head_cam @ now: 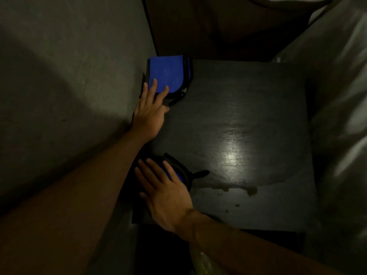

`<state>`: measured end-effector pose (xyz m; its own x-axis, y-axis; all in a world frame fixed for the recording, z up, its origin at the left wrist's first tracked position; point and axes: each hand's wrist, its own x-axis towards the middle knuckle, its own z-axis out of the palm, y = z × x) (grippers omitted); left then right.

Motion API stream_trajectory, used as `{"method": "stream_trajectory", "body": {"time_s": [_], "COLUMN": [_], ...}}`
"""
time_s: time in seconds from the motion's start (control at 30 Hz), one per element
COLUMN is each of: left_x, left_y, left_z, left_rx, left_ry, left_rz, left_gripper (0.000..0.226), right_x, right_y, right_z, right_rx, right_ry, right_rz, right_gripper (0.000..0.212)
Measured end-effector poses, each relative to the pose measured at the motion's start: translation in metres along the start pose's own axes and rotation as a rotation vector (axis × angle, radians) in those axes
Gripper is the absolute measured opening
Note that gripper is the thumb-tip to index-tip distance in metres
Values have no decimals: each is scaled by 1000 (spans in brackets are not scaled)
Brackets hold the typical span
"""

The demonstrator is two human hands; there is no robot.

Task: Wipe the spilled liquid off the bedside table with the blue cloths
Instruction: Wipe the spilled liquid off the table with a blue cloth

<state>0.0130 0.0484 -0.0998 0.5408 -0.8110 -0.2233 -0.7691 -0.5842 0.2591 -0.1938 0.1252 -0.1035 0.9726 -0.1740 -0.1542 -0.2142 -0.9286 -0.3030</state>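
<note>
Head view: spill not yet wiped

We find the left hand [151, 116], fingers straight, pressing one blue cloth [168, 74] at the bedside table's [258, 92] far-left corner. The right hand [166, 195] lies flat on the second cloth [178, 175], near-left. Spilled liquid [251, 190] lies near-right; we judge both cloths must sweep there next.

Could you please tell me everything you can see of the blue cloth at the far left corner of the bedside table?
The far cloth is bright blue, soft-looking fabric with dark edging, folded into a flat stack with rounded corners. A dark tab sticks out at its near right corner. It lies flat on the dark bedside table, close against the wall. The left hand rests straight fingertips on its near edge.
</note>
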Motion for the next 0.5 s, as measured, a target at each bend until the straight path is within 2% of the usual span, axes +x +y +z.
{"method": "stream_trajectory", "body": {"time_s": [0.23,0.5], "left_x": [0,1], "left_y": [0,-4], "left_z": [9,14], "left_rx": [21,40], "left_ry": [26,41], "left_rz": [-37,-24], "left_gripper": [70,71], "right_x": [-12,-27], "right_y": [31,59], "right_z": [-7,-13], "right_rx": [-58,-86], "right_ry": [-53,-70], "right_rz": [-215,-287], "right_gripper": [61,59]}}
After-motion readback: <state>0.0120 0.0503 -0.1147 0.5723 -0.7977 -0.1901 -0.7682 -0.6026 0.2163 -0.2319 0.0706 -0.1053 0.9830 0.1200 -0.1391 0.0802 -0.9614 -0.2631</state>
